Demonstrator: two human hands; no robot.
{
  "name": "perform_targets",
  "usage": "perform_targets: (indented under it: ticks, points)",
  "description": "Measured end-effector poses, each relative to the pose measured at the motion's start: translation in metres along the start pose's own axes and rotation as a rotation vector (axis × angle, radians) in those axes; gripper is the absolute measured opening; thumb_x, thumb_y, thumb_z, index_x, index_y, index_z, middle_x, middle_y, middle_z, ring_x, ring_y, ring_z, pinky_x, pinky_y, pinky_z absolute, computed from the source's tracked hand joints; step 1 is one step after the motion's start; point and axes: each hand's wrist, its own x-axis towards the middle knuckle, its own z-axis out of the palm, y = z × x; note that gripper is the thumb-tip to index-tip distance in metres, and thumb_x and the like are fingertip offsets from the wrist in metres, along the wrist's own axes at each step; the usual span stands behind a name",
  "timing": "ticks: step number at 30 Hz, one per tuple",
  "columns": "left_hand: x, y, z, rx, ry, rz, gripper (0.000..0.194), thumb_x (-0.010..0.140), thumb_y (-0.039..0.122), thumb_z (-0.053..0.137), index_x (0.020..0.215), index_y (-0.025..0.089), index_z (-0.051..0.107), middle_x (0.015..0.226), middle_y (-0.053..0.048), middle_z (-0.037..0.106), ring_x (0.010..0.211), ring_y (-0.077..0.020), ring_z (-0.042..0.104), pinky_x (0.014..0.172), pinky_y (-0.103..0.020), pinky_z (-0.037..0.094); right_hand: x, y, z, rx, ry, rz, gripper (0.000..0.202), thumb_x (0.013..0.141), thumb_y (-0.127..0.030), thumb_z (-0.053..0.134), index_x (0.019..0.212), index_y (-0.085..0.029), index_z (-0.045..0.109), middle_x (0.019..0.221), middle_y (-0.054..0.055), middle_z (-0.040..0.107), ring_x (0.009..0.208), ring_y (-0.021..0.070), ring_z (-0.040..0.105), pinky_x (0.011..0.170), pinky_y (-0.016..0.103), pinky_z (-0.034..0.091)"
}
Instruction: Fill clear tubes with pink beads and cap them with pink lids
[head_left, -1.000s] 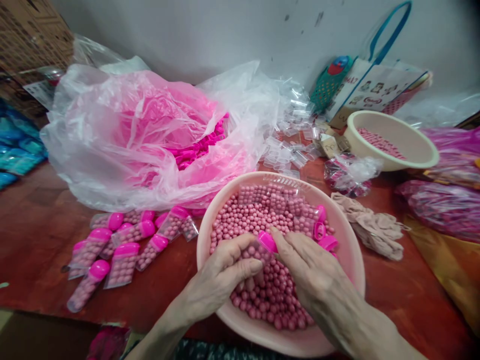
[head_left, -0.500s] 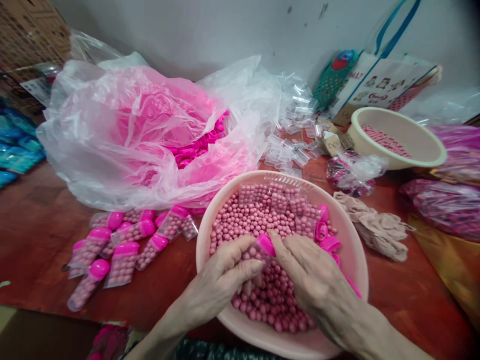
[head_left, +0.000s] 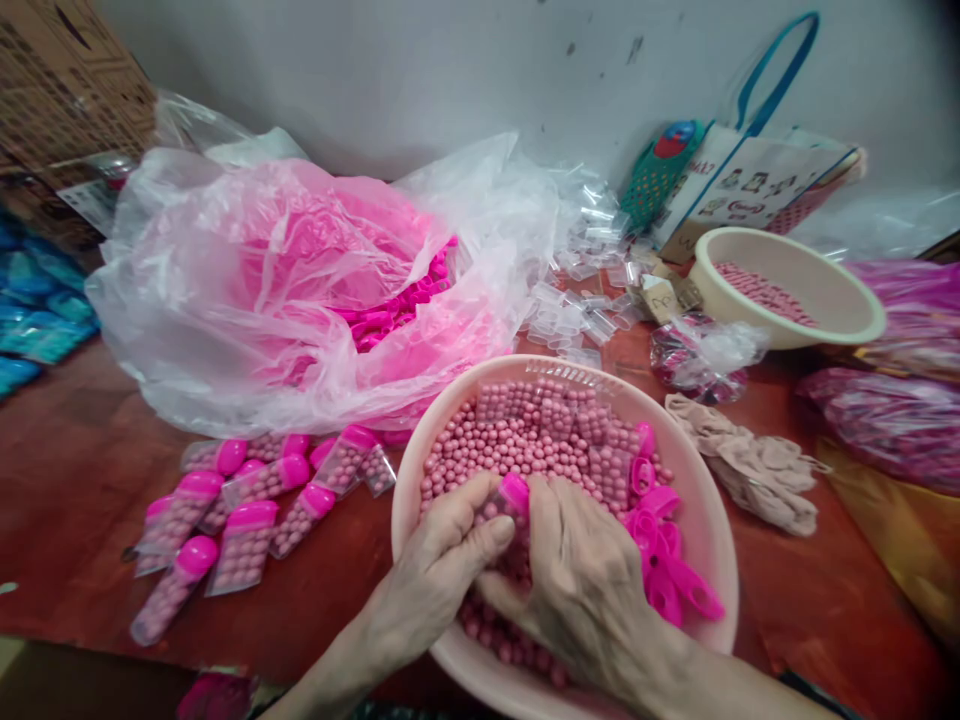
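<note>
A pale pink basin (head_left: 716,470) holds many round pink beads (head_left: 517,445), with bead-filled clear containers along its far side and loose pink caps (head_left: 664,560) at its right. Over the beads, my left hand (head_left: 450,535) is closed round a small clear container of beads whose bright pink cap (head_left: 514,492) points away from me. My right hand (head_left: 589,565) is against the capped container's right side, fingers bent and pressed together; its fingertips are partly hidden.
Capped bead containers (head_left: 244,545) lie on the red table (head_left: 315,610) to the left. Behind stands a big plastic bag (head_left: 300,290) of pink caps. Clear empty tubes (head_left: 574,320), a cream bowl (head_left: 847,310), beige gloves (head_left: 765,470) and purple packets (head_left: 892,420) are at the right.
My right hand has moved left and curled beside the container, uncovering more caps in the basin. The capped container has shifted slightly left in my left hand. The view has tilted up a little.
</note>
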Motion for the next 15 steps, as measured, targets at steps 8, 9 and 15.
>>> perform_targets:
  ticks: [8,9,15]
  points:
    - [-0.0009,-0.0086,-0.0025,0.079,-0.001,0.028,0.033,0.085,0.043,0.056,0.110,0.022,0.061,0.097,-0.002,0.061,0.096,-0.0208,0.053,0.083,-0.026,0.042,0.0035,0.0046,0.0004,-0.098,0.043,-0.109,0.025,0.081,-0.038,0.048,0.070,-0.015,0.054,0.054,0.002,0.048,0.046,0.0155,0.047,0.042,0.028,0.031]
    - [-0.0003,-0.0084,-0.0024,0.063,-0.008,0.032,0.031,0.085,0.042,0.056,0.108,0.021,0.061,0.095,-0.002,0.061,0.096,-0.0207,0.053,0.081,-0.025,0.042,0.0046,0.0047,0.0006,-0.095,0.041,-0.115,0.026,0.081,-0.038,0.047,0.069,-0.016,0.054,0.054,0.002,0.048,0.046,0.0157,0.047,0.042,0.029,0.031]
    - [0.0011,-0.0015,0.0017,-0.037,-0.043,0.082,0.016,0.086,0.036,0.056,0.089,0.020,0.061,0.085,0.002,0.057,0.084,-0.0146,0.051,0.076,-0.020,0.042,0.0070,0.0039,-0.0007,0.009,0.014,-0.087,0.032,0.084,-0.041,0.045,0.063,-0.018,0.052,0.055,0.004,0.050,0.046,0.0178,0.047,0.040,0.031,0.033]
